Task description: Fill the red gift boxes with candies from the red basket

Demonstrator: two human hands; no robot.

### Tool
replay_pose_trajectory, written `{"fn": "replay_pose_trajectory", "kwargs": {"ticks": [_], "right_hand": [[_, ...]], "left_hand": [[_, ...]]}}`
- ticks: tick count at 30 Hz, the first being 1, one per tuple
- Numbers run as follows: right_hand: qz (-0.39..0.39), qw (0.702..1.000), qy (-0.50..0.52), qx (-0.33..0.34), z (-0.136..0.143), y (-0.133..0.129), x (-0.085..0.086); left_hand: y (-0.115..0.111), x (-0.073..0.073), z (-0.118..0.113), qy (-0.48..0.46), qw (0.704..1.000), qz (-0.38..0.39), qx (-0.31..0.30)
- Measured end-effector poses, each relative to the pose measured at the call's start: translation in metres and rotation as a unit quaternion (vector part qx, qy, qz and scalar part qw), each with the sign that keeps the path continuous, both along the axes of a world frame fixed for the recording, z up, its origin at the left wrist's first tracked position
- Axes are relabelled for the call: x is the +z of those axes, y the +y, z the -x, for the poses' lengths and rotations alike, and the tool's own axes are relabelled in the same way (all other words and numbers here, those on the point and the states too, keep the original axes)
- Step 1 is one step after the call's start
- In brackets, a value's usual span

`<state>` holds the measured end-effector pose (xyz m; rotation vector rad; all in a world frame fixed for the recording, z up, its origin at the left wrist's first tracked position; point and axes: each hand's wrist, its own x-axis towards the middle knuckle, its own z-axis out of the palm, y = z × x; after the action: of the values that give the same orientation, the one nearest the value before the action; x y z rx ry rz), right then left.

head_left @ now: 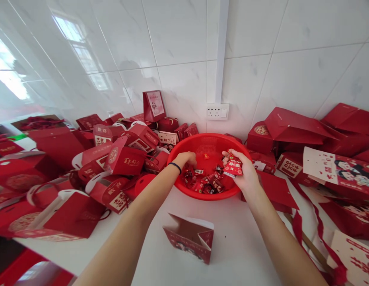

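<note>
A red plastic basket point(212, 140) stands on the white table against the tiled wall, with small red wrapped candies point(212, 183) on its bottom. My left hand point(188, 159) reaches over the basket's left side, fingers bent down toward the candies; whatever its fingertips hold is hidden. Above the basket's right side, my right hand point(243, 167) is closed around several red candy packets point(233, 166). Between my forearms, nearer to me, an open dark red paper box point(190, 238) stands on the table, its top gaping and its inside brown.
Many red gift boxes point(125, 157) are heaped on the left. More boxes point(294, 127) and printed bags point(345, 171) lie on the right, with a red ribbon point(318, 222). A wall socket point(217, 112) sits behind the basket.
</note>
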<state>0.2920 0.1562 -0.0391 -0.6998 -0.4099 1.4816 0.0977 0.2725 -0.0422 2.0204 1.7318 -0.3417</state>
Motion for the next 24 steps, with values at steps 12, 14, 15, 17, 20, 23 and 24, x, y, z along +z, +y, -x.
{"fn": "replay_pose_trajectory", "kwargs": {"ticks": [12, 14, 15, 17, 20, 23, 24], "right_hand": [[0.024, 1.000, -0.009, -0.016, 0.007, -0.009, 0.011], [0.020, 1.000, -0.013, -0.019, 0.008, -0.009, 0.011], [0.015, 1.000, -0.015, -0.020, 0.008, -0.009, 0.011], [0.003, 1.000, -0.020, -0.021, 0.008, -0.009, 0.010], [-0.006, 0.999, -0.032, -0.014, 0.007, -0.007, 0.008], [-0.013, 0.998, -0.056, 0.004, 0.004, -0.006, 0.006], [-0.020, 0.997, -0.068, 0.008, 0.003, -0.005, 0.006]], "left_hand": [[0.012, -0.005, 0.001, -0.241, 0.968, -0.029, -0.061], [0.013, -0.005, 0.001, -0.278, 0.958, -0.032, -0.067], [0.013, -0.005, 0.001, -0.294, 0.953, -0.031, -0.069], [0.013, -0.004, 0.002, -0.325, 0.942, -0.034, -0.071], [0.010, 0.001, 0.002, -0.376, 0.923, -0.044, -0.070], [0.003, 0.012, -0.001, -0.427, 0.899, -0.068, -0.066], [-0.001, 0.017, -0.002, -0.453, 0.886, -0.079, -0.062]]}}
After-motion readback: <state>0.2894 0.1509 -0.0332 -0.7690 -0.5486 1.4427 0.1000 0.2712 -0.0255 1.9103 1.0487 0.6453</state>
